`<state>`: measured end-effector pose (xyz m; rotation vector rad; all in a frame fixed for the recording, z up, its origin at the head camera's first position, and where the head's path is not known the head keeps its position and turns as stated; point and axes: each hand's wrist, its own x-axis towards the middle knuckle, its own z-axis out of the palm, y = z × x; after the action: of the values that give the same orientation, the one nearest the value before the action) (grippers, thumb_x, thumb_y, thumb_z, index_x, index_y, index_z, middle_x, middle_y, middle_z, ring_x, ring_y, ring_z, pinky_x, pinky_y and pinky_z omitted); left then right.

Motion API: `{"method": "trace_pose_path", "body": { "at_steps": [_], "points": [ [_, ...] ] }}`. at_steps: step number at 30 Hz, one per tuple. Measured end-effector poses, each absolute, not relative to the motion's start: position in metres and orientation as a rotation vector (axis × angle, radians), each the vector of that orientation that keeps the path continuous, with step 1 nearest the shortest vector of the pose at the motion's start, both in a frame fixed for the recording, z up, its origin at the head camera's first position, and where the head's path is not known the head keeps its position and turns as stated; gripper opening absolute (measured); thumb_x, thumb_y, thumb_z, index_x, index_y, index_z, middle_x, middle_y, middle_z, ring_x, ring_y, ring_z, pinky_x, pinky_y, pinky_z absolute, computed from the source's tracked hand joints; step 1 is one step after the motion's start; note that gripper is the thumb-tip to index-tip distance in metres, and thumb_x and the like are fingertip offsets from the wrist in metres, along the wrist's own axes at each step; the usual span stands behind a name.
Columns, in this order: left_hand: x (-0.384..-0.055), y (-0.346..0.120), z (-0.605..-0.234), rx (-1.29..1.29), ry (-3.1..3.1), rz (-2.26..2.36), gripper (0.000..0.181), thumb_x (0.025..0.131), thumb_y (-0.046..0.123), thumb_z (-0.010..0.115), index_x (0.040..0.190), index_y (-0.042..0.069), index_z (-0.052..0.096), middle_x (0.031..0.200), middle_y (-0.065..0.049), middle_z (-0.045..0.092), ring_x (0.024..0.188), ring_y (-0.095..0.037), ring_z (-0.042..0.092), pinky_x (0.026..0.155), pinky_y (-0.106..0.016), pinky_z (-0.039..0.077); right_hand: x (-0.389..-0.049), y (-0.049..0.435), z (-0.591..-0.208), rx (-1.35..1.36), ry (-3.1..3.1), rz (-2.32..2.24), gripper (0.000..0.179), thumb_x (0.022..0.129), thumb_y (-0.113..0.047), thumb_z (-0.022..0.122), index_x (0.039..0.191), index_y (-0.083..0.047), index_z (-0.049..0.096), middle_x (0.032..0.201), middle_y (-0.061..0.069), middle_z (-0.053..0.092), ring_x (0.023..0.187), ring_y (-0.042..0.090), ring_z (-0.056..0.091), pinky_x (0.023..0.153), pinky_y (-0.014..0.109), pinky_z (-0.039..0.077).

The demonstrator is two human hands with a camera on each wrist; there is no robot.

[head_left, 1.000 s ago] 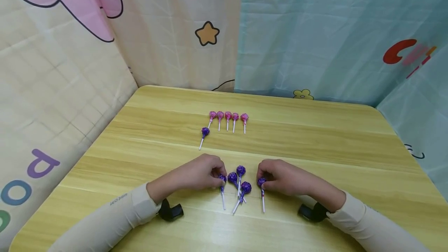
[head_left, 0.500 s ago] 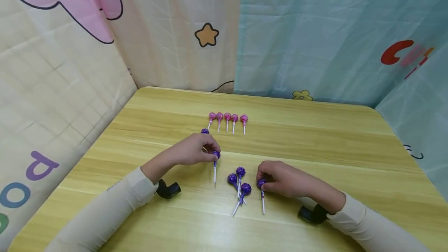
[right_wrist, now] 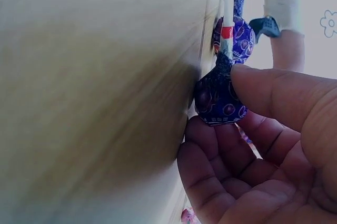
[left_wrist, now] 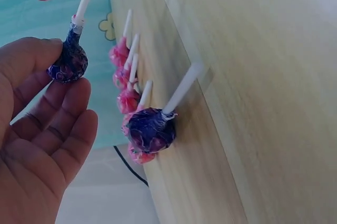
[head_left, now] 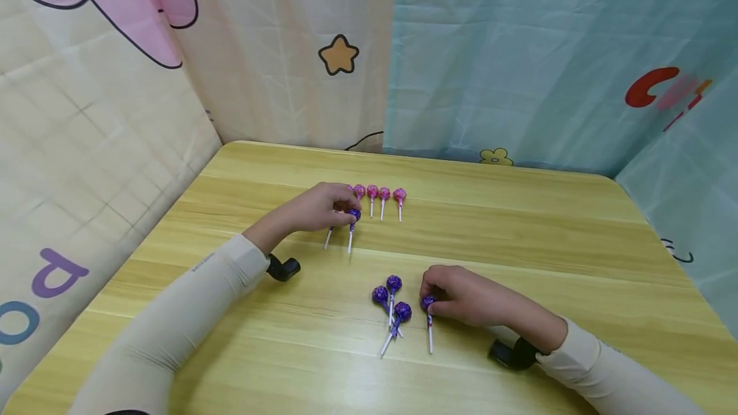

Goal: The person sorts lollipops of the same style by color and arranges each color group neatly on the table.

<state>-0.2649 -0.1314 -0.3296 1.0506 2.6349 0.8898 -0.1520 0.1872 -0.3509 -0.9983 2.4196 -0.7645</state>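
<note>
My left hand pinches a purple-wrapped lollipop by its candy end, its white stick pointing toward me in the head view. Just beside it lies another purple lollipop, mostly hidden by the hand in the head view. Behind them runs a row of several pink lollipops, the leftmost partly covered by my left fingers. Down at the right, my right hand holds a purple lollipop between thumb and fingers, low at the tabletop. Three purple lollipops lie crossed in a loose pile to its left.
The wooden table has its far edge against printed curtains. Each wrist wears a black camera mount, close above the tabletop. A beige printed cloth hangs along the left side.
My left hand has carried its purple lollipop from beside the pile forward and slightly left, to the lone purple one below the pink row. My right hand has stayed put with its lollipop.
</note>
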Motion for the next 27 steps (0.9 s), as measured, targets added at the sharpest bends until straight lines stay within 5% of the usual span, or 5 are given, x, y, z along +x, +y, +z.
{"method": "trace_pose_path", "body": {
  "at_steps": [8, 27],
  "points": [
    [-0.283, -0.124, -0.339, 1.015, 2.684, 0.73, 0.014, 0.096, 0.015, 0.067, 0.108, 0.009, 0.072, 0.105, -0.001, 0.066, 0.099, -0.015, 0.063, 0.089, -0.035, 0.05, -0.152, 0.188, -0.351, -0.997, 2.427, -0.769, 0.013, 0.093, -0.009, 0.069, 0.093, -0.02, 0.062, 0.088, -0.01, 0.055, 0.079, 0.009, 0.05, 0.069, 0.027, 0.046],
    [-0.289, -0.126, -0.351, 0.945, 2.658, 0.705, 0.01, 0.095, 0.015, 0.068, 0.102, 0.01, 0.072, 0.098, 0.0, 0.065, 0.093, -0.016, 0.061, 0.085, -0.033, 0.051, -0.153, 0.187, -0.351, -0.975, 2.409, -0.77, 0.014, 0.093, -0.01, 0.069, 0.094, -0.021, 0.06, 0.088, -0.01, 0.054, 0.08, 0.011, 0.051, 0.069, 0.027, 0.045]
  ]
}}
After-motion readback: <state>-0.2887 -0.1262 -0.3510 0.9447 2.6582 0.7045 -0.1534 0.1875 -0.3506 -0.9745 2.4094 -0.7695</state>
